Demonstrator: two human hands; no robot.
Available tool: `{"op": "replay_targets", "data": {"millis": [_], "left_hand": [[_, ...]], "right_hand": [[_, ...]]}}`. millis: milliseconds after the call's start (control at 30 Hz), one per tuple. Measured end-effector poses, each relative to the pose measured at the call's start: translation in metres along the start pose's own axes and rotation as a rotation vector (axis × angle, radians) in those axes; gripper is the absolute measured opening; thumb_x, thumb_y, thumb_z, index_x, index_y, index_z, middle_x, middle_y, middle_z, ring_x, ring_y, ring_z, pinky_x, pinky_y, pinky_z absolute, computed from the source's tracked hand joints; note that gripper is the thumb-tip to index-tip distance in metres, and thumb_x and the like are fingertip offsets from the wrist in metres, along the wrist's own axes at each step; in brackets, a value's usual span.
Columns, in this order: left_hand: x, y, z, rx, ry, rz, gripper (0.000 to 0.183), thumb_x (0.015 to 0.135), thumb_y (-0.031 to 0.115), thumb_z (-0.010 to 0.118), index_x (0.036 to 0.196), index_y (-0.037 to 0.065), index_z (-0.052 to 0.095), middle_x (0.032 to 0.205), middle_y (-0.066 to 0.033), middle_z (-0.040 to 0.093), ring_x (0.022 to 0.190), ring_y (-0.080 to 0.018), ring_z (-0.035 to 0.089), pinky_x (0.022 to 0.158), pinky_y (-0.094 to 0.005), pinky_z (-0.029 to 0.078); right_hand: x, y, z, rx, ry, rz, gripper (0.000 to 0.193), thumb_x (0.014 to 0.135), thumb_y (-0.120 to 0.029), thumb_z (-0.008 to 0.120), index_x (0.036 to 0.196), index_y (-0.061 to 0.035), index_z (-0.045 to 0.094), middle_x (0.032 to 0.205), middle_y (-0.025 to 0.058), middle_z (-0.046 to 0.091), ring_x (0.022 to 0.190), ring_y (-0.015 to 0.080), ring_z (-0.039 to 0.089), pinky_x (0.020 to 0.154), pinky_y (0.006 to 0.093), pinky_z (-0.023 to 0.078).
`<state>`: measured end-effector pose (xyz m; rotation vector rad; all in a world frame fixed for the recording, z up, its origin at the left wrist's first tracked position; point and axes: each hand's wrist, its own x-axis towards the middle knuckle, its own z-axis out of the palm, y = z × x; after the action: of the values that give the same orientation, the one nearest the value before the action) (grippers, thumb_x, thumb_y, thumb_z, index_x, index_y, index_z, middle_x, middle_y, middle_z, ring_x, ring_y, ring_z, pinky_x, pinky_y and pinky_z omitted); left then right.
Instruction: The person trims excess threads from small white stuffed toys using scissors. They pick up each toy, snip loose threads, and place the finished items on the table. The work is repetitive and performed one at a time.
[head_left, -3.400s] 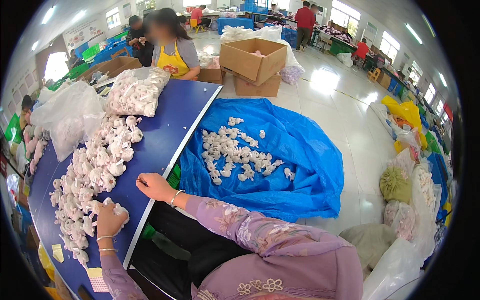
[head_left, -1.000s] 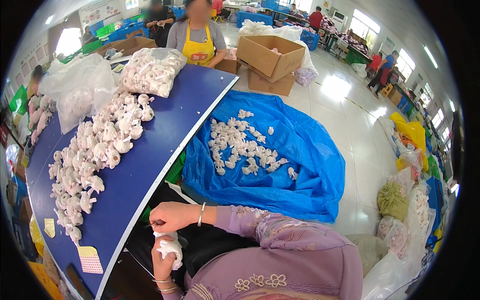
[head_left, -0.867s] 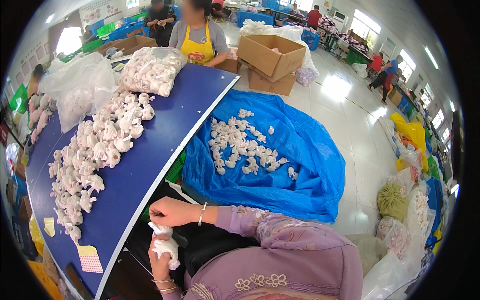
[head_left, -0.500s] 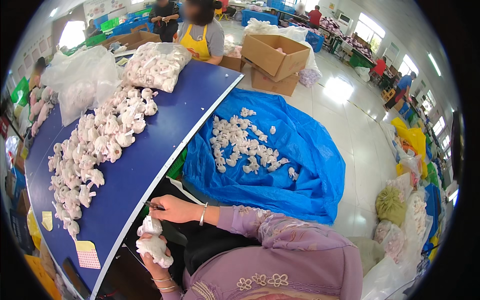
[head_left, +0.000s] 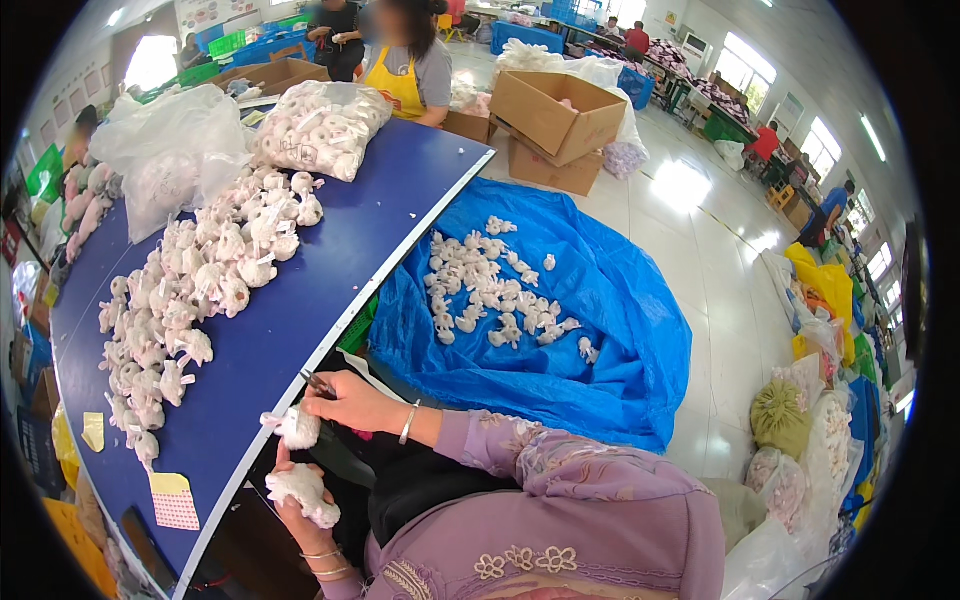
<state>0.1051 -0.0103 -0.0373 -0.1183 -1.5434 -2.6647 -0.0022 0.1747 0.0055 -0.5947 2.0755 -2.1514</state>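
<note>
My left hand is closed around a small white plush toy below the table edge, its index finger stretched upward. Just above is another fluffy white plush piece with ear-like ends; I cannot tell whether the two are joined. My right hand grips a dark, slim hand tool, its tip pointing up and left, while its fingers touch the upper plush piece. On the blue table, a long heap of white plush toys with small white tags lies to the left.
A blue sheet at the right holds scattered small plush toys. A filled clear bag and cardboard boxes stand farther back. Across the table is a person in a yellow apron. A printed card lies near the table edge.
The upper plush piece has turned, its ear-like ends now pointing left. My right hand and the dark tool have shifted slightly up. My left index finger has straightened toward the upper piece.
</note>
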Motion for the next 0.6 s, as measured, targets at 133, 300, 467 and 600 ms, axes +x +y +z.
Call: {"op": "replay_targets", "data": {"millis": [133,300,467,600], "left_hand": [[-0.002,0.002,0.016,0.087,-0.007,0.001,0.076,0.081,0.053,0.066,0.132,0.002,0.042,0.098,-0.0177,0.062,0.064,-0.0159,0.06,0.048,-0.0223,0.047],[-0.005,-0.01,0.007,0.101,0.007,-0.021,0.082,0.078,0.056,0.067,0.134,0.001,0.041,0.097,-0.0166,0.062,0.066,-0.0162,0.061,0.05,-0.0247,0.048],[-0.003,0.002,0.016,0.407,-0.114,0.023,0.046,0.068,0.02,0.069,0.107,-0.002,0.057,0.119,-0.0154,0.051,0.086,-0.0247,0.062,0.081,-0.0333,0.052],[-0.001,0.001,0.024,0.809,-0.202,0.076,0.041,0.064,0.011,0.064,0.102,-0.003,0.061,0.114,-0.0142,0.051,0.106,-0.0245,0.051,0.091,-0.034,0.044]], "right_hand": [[-0.009,0.0,0.008,-0.102,-0.052,-0.025,0.019,0.087,-0.016,0.064,0.085,0.0024,0.058,0.073,0.0082,0.061,0.067,0.0123,0.054,0.064,0.0302,0.047],[-0.021,-0.006,0.023,-0.018,-0.231,0.181,0.02,0.087,-0.015,0.062,0.08,0.0006,0.052,0.071,0.0033,0.055,0.067,0.0091,0.047,0.063,0.028,0.045],[-0.017,0.008,0.026,0.042,-0.135,0.123,0.02,0.086,-0.015,0.063,0.078,0.0002,0.054,0.071,0.0027,0.056,0.066,0.0076,0.046,0.061,0.0276,0.044],[-0.015,0.009,0.025,-0.049,-0.157,0.145,0.025,0.084,-0.019,0.068,0.073,0.0007,0.057,0.066,0.0034,0.057,0.063,0.0076,0.048,0.057,0.0278,0.043]]}}
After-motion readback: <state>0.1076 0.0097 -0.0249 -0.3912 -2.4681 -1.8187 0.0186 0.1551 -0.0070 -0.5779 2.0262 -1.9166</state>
